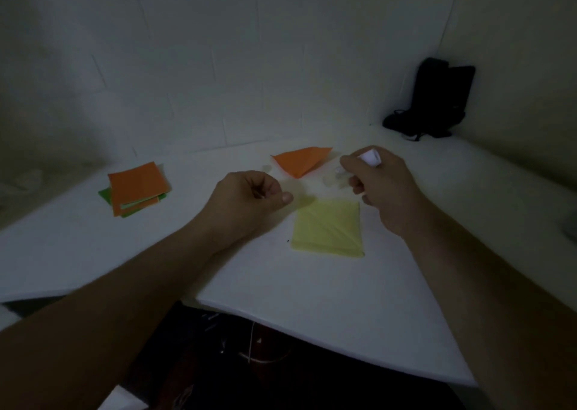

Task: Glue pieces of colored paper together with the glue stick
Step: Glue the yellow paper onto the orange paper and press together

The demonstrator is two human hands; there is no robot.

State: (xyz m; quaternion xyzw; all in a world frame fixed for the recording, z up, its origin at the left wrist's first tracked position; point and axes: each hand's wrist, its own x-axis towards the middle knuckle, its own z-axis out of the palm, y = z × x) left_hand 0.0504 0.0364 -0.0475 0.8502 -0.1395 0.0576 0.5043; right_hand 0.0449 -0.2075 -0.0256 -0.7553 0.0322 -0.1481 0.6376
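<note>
A yellow paper square (327, 228) with a diagonal crease lies flat on the white table (312, 300). Behind it an orange folded piece (301, 161) rests on the table. My right hand (381, 188) hovers above the yellow paper's far right corner and grips a white glue stick (370, 157), whose end pokes out above my fingers; a blurred clear part shows below my fingertips. My left hand (249, 197) is curled into a loose fist just left of the yellow paper, with nothing visible in it.
A stack of orange and green paper squares (135, 189) sits at the left of the table. A black object (437, 97) stands in the far right corner against the wall. The table's front edge runs close to my body.
</note>
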